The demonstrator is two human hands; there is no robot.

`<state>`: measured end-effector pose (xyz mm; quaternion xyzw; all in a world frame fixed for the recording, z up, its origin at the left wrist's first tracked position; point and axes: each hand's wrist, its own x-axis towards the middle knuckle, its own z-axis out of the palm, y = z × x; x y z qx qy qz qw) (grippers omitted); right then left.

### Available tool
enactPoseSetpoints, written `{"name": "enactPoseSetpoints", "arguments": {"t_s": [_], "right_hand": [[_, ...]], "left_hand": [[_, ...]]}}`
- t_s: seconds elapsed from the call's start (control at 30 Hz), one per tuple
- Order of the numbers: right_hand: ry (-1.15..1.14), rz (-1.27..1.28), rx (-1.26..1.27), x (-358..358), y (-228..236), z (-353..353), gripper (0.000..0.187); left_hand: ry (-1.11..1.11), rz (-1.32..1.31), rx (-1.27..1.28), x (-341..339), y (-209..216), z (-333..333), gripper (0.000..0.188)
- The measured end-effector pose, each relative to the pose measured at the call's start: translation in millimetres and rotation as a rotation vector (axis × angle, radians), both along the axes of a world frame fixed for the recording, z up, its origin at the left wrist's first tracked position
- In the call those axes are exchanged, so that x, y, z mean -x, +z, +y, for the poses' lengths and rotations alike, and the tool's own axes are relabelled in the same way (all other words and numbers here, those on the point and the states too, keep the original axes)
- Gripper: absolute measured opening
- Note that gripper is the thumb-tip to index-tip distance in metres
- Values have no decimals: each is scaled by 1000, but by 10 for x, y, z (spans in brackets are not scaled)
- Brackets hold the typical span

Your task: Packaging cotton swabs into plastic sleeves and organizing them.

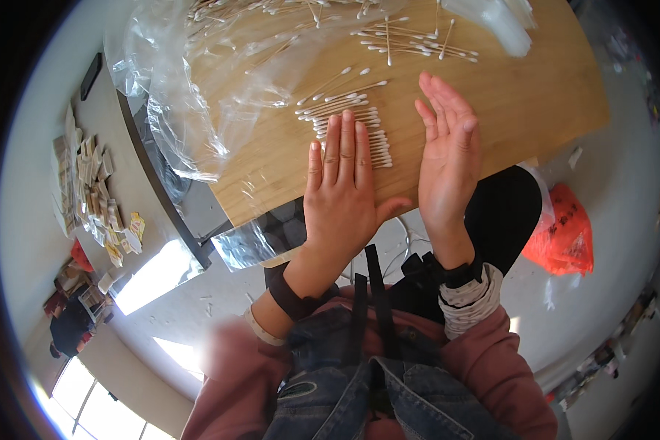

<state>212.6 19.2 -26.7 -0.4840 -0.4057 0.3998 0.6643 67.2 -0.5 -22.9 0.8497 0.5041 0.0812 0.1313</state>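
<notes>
Near the front edge of the wooden table [521, 110], a row of cotton swabs [380, 139] lies side by side. My left hand [339, 191] rests flat with its fingers stretched out over these swabs, palm down, covering part of them. To the right of the row, my right hand [449, 158] is held on edge, palm facing left, fingers extended and slightly spread. Nothing is in it, and it is apart from the swabs. A few loose swabs [330, 82] lie askew just beyond the row.
More scattered swabs [418, 45] lie at the back of the table. Clear plastic bags [187, 110] cover its left side, and clear plastic packaging [502, 29] lies at the far right. A side table at left holds small packs [95, 183]. A red bag [565, 231] sits lower right.
</notes>
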Motion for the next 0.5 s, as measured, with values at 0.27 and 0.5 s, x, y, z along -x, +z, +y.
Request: {"name": "enactPoseSetpoints", "arguments": {"t_s": [0.27,0.5], "right_hand": [[-23,20,-21,20,-61,28,57],[78,125,-4,47,-72,108,63]], "left_hand": [[81,-58,-33,-93,-7,101,95],[499,-1526,218,-62,71,160,69]]}}
